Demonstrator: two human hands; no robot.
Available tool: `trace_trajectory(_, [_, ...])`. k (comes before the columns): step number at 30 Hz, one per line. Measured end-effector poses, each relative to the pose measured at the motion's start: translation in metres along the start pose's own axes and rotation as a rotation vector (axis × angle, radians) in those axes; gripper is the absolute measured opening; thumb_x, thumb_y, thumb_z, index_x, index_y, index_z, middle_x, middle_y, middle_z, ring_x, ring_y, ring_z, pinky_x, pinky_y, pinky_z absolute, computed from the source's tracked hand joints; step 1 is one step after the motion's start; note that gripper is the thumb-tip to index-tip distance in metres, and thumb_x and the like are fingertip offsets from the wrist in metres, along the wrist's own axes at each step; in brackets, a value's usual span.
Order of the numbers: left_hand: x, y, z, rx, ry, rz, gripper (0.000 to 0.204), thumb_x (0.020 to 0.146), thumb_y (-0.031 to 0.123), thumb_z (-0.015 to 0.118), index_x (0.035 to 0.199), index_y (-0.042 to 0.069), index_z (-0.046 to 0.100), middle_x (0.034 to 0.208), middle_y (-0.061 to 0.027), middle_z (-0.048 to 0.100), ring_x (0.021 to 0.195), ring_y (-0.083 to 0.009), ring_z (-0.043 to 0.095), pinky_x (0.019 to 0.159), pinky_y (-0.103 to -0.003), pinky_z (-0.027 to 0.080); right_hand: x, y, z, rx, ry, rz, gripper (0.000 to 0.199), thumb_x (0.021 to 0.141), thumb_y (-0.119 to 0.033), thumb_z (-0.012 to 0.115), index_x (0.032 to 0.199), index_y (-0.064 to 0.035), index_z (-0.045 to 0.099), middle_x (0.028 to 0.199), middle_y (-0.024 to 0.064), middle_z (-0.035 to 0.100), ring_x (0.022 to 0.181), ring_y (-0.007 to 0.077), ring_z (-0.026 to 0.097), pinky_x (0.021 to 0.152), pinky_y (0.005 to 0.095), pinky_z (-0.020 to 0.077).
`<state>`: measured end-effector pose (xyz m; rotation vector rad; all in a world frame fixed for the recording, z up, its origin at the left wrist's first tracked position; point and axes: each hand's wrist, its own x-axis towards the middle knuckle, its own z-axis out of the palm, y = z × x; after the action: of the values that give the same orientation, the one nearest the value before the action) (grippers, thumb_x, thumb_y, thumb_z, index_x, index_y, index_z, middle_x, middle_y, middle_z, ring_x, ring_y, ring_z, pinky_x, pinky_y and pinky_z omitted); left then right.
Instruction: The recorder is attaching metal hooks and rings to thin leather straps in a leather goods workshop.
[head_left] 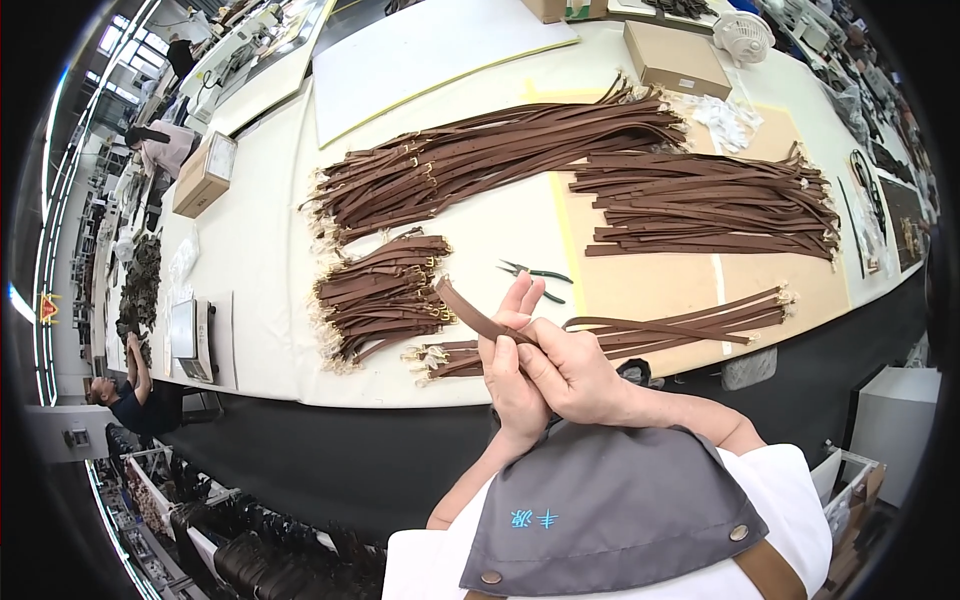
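A brown leather strap (467, 310) is held in front of my chest, its free end pointing up and to the left. My left hand (512, 392) grips it from below, with two fingers stretched upward behind it. My right hand (583, 374) pinches the same strap with thumb and fingers, pressed against the left hand. The section between my fingers is hidden. Just beyond the hands, pliers (548, 273) with dark green handles lie on the table. A few straps (700, 325) spread along the near edge, partly behind my hands.
Long straps (500, 150) lie heaped mid-table, with another pile (705, 205) to the right and shorter buckled straps (385, 285) to the left. A cardboard box (677, 60), a white fan (743, 38) and a scale (190, 340) stand around. Another person (147, 405) works at far left.
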<state>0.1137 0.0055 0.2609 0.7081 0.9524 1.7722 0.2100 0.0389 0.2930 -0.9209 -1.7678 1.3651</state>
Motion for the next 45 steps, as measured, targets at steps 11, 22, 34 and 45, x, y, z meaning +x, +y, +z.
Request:
trace_trajectory(11, [0.009,0.017,-0.011,-0.153,-0.048,-0.201,0.037,0.108,0.033,0.036,0.106,0.003,0.058,0.129,-0.0310,0.063,0.125,-0.0386,0.060,0.111,-0.049,0.043,0.001,0.011,0.004,-0.095,0.033,-0.096,0.018,0.099,-0.012,0.060,0.111,-0.0007,0.066,0.072,0.0172,0.068,0.058,0.0323,0.070,0.052,0.0395,0.0541])
trace_trajectory(22, [0.009,0.003,-0.013,0.230,-0.099,0.270,0.031,0.100,0.014,0.041,0.119,0.002,0.062,0.150,-0.0285,0.047,0.129,-0.0398,0.058,0.109,-0.051,0.046,0.001,0.012,0.001,-0.174,0.039,-0.227,0.019,0.097,-0.010,0.059,0.112,-0.0002,0.068,0.072,0.0154,0.068,0.060,0.0298,0.069,0.055,0.0369,0.0540])
trace_trajectory(34, [0.010,0.021,-0.008,-0.137,-0.049,-0.209,0.036,0.097,0.022,0.041,0.112,-0.001,0.064,0.151,-0.0281,0.049,0.136,-0.0394,0.052,0.116,-0.049,0.040,0.004,0.007,0.005,0.063,0.051,-0.033,0.027,0.100,-0.009,0.060,0.125,-0.0022,0.068,0.083,0.0168,0.072,0.069,0.0265,0.073,0.062,0.0336,0.0563])
trace_trajectory(45, [0.005,0.021,-0.015,-0.281,-0.060,-0.253,0.033,0.096,0.024,0.043,0.106,0.000,0.063,0.147,-0.0288,0.053,0.135,-0.0454,0.053,0.115,-0.053,0.041,0.003,0.017,0.007,-0.053,0.042,-0.109,0.028,0.099,-0.010,0.062,0.126,-0.0051,0.068,0.086,0.0156,0.074,0.073,0.0277,0.075,0.062,0.0349,0.0576])
